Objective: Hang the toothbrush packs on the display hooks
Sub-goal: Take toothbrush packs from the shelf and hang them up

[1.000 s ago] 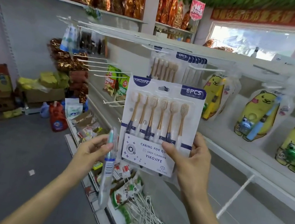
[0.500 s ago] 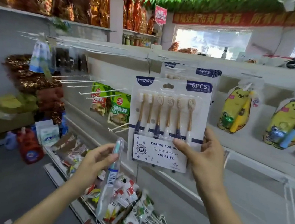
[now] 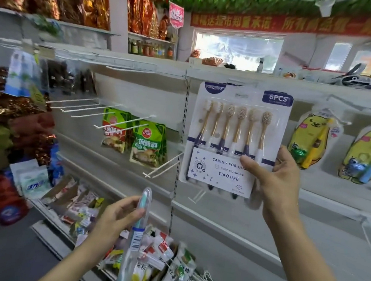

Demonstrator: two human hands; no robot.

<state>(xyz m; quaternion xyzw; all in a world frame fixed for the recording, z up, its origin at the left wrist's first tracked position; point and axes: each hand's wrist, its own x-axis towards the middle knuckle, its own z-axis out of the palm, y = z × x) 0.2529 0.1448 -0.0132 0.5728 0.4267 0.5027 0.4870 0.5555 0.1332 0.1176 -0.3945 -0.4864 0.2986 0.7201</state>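
- The six-brush pack (image 3: 235,141) is a flat white card with a clear blister, held upright against the shelf back panel (image 3: 143,91), at about 1 o'clock from frame centre.
- Six brushes stand side by side in it, heads up: pale to tan bristles, gold necks, handles alternating navy and white. Navy labels at the top corners read "YIKOJIFE" and "6PCS"; a white panel below repeats the brand.
- The right hand (image 3: 276,185) pinches the pack's lower right corner, thumb across the front, fingers behind.
- The left hand (image 3: 118,216), at 7 o'clock, grips a slim single-brush pack (image 3: 134,238) edge-on, teal brush inside, a barcode on its side.
- The thumb covers the end of "CARING FOR GU…".
- The pack's hang hole and any hook behind its top edge are blurred; whether it is on a hook cannot be told.
- Empty white hooks (image 3: 122,119) jut out at 9 o'clock.
- Yellow bear packs (image 3: 306,142) hang at 3 o'clock.
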